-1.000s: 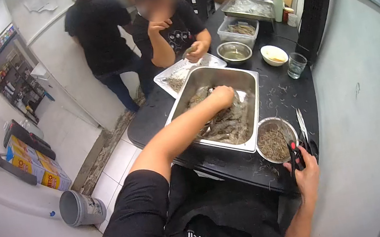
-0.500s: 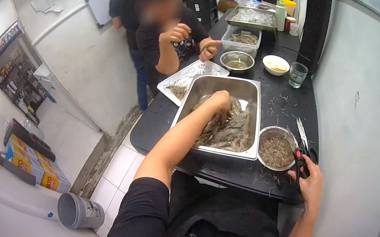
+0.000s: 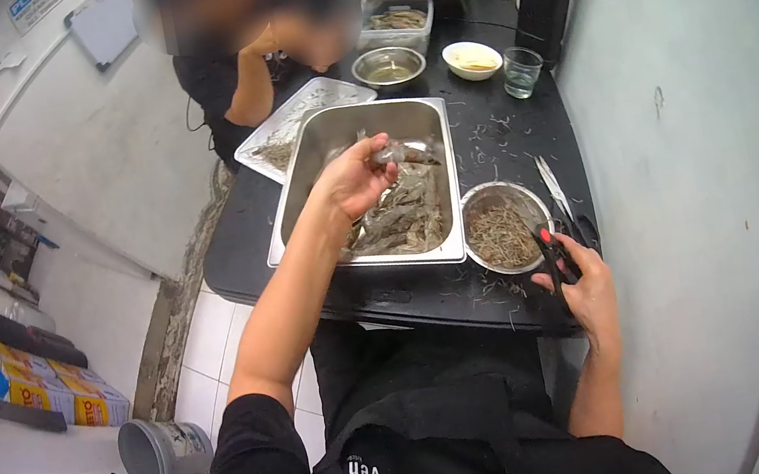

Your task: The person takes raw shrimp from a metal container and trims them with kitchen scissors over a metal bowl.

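My left hand is raised over a deep steel pan, its fingers closed around a shrimp. More raw, unpeeled shrimp are piled in the pan below. At the table's near right edge, my right hand grips a pair of scissors with black handles and a red part. Their tips lie over the rim of a round metal bowl full of thin shrimp trimmings. A second pair of scissors rests on the table right of the bowl.
A white tray with trimmings stands behind the pan, near a co-worker. Farther back are a metal bowl of liquid, a white bowl, a glass and a plastic tub of shrimp. Scraps litter the black table.
My left hand has come up out of the pile with a shrimp. My right hand keeps the scissors by the bowl. The view has shifted, and the co-worker leans lower.
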Demonstrator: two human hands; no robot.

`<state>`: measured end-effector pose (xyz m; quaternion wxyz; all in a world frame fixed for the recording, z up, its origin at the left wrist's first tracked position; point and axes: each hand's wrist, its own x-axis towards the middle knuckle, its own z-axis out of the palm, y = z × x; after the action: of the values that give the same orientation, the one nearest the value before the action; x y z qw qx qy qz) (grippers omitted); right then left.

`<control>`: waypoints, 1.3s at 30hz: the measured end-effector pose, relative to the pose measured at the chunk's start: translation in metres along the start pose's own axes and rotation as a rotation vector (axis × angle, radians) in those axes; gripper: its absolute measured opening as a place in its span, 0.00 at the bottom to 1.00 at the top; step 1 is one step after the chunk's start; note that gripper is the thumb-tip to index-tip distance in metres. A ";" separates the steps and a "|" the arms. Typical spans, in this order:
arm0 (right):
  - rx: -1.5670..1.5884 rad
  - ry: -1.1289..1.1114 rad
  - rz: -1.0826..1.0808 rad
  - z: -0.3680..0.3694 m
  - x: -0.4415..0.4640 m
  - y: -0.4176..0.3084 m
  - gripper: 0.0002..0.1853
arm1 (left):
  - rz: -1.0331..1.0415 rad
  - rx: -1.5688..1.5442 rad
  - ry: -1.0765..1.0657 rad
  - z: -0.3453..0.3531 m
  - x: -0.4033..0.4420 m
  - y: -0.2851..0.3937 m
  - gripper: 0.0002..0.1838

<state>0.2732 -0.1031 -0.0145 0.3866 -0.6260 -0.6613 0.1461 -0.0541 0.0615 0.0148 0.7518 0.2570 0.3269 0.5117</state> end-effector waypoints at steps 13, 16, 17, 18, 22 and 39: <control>0.034 -0.041 0.013 -0.001 -0.002 -0.004 0.35 | 0.108 -0.305 -0.234 0.024 -0.027 -0.038 0.09; 0.077 -0.029 -0.011 -0.001 -0.002 -0.008 0.36 | 0.139 -0.399 -0.217 0.016 -0.019 -0.047 0.13; 0.083 -0.042 -0.010 -0.001 -0.002 -0.008 0.36 | 0.124 -0.464 -0.159 0.014 -0.017 -0.049 0.11; 0.089 -0.055 -0.011 0.000 -0.002 -0.009 0.36 | 0.111 -0.527 -0.100 0.013 -0.017 -0.049 0.10; 0.072 -0.060 -0.033 0.003 -0.001 -0.008 0.36 | 0.103 -0.490 -0.087 0.004 -0.017 -0.051 0.09; 0.214 0.637 -0.182 0.048 0.017 0.080 0.28 | 0.348 -0.369 0.145 0.002 -0.024 -0.070 0.11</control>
<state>0.2991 -0.0589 -0.0946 0.6484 -0.5348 -0.5414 -0.0231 -0.0167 0.0147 -0.0294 0.6613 0.1303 0.2321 0.7013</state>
